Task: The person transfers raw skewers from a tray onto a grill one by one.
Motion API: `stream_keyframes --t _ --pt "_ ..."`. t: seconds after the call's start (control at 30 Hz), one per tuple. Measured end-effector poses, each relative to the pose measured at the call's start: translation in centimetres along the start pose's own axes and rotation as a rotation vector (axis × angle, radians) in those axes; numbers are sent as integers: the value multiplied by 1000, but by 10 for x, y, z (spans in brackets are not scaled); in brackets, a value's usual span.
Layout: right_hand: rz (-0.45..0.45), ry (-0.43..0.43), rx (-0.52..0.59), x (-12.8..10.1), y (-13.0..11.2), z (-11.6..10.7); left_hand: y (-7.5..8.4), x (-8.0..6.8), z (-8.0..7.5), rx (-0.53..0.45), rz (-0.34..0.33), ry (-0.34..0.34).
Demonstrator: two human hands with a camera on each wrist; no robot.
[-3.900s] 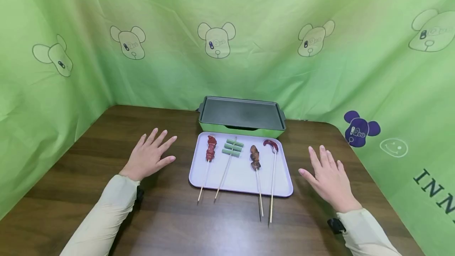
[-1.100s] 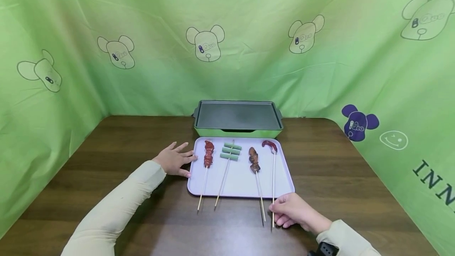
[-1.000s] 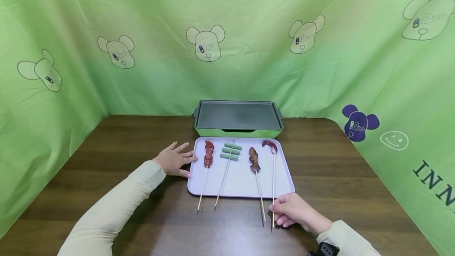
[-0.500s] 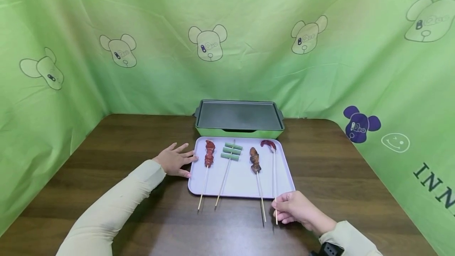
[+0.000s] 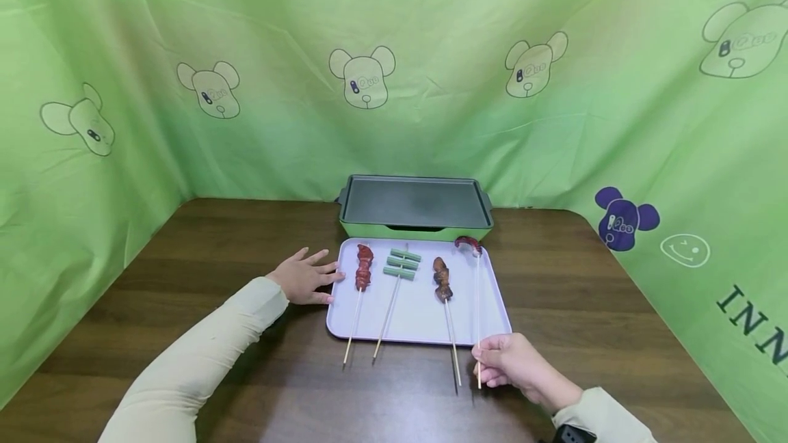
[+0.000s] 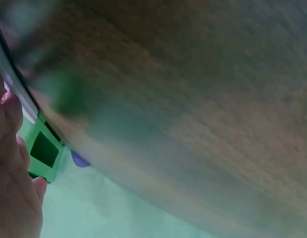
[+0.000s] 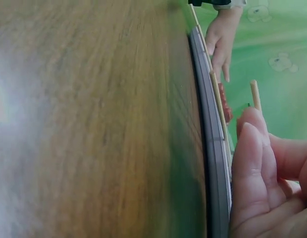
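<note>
My right hand (image 5: 514,364) pinches the lower end of a skewer (image 5: 478,299) with a curled dark-red piece (image 5: 469,245) on its top. That piece appears raised, in line with the far right rim of the lilac tray (image 5: 418,323). My left hand (image 5: 301,279) lies at the tray's left edge with spread fingers, the fingertips on the rim. On the tray lie a red meat skewer (image 5: 364,269), a skewer of green pieces (image 5: 402,262) and a brown meat skewer (image 5: 441,280), their sticks over the near edge. In the right wrist view, the held stick's end (image 7: 256,94) sticks out above my fingers.
Right behind the tray stands a green grill (image 5: 363,230) with a flat dark plate (image 5: 415,200) on top. Both are on a brown wooden table (image 5: 585,292). A green printed curtain (image 5: 431,128) hangs behind and along both sides.
My hands came in from beside the tray, the left to its edge, the right to the dark-red skewer. Since then the right hand has gripped that skewer and its top has risen slightly.
</note>
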State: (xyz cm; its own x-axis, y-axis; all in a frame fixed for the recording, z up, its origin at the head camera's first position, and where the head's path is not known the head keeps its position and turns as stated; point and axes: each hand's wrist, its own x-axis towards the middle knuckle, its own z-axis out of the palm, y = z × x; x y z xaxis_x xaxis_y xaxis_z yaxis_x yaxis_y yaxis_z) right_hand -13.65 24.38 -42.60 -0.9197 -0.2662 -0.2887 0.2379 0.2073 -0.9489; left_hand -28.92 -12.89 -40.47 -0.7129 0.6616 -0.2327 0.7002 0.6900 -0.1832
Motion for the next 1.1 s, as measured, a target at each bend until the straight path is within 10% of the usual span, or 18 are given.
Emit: stream_keyframes --t 1.1 --pt "-120 6 15 -7 -33 10 2 1 -2 12 -14 -35"
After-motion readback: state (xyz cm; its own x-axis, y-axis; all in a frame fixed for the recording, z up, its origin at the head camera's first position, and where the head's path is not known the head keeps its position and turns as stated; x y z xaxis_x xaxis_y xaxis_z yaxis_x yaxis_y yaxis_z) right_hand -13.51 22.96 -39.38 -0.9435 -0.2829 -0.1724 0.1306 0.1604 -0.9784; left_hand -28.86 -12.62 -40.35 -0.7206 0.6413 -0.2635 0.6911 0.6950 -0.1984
